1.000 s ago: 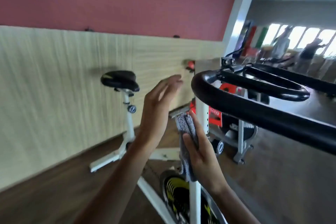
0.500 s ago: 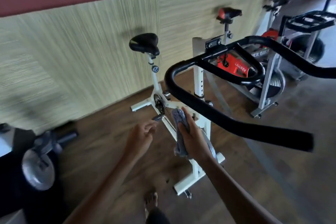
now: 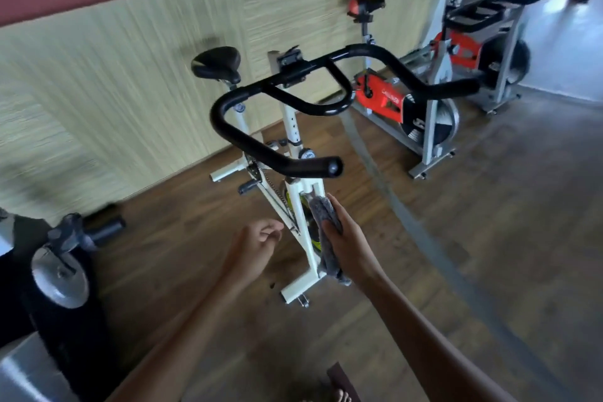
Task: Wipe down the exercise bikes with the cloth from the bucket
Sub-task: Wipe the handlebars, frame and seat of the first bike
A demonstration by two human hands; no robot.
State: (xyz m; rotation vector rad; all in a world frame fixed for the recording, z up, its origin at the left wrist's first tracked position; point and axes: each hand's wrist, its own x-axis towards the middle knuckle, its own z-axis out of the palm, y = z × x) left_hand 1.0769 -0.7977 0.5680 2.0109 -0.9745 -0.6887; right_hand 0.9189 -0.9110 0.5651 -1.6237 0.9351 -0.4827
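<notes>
A white exercise bike [image 3: 295, 137] with black handlebars [image 3: 248, 143] and a black saddle [image 3: 217, 66] stands in front of me. My right hand [image 3: 350, 246] presses a grey cloth [image 3: 326, 235] against the white front fork beside the yellow-marked flywheel, fingers laid along the cloth. My left hand [image 3: 254, 246] hovers just left of the frame with loosely curled fingers, holding nothing. No bucket is in sight.
A red and grey bike [image 3: 408, 101] stands to the right, another grey bike [image 3: 496, 42] behind it. A dark machine [image 3: 62, 271] sits at the left edge. A panelled wall [image 3: 114, 81] runs behind the bikes. Wooden floor [image 3: 489, 238] lies open to the right.
My view has tilted down and back from the bike. My right hand slid the cloth down from the handlebar post to the front fork. My left hand dropped from near the handlebar and curled.
</notes>
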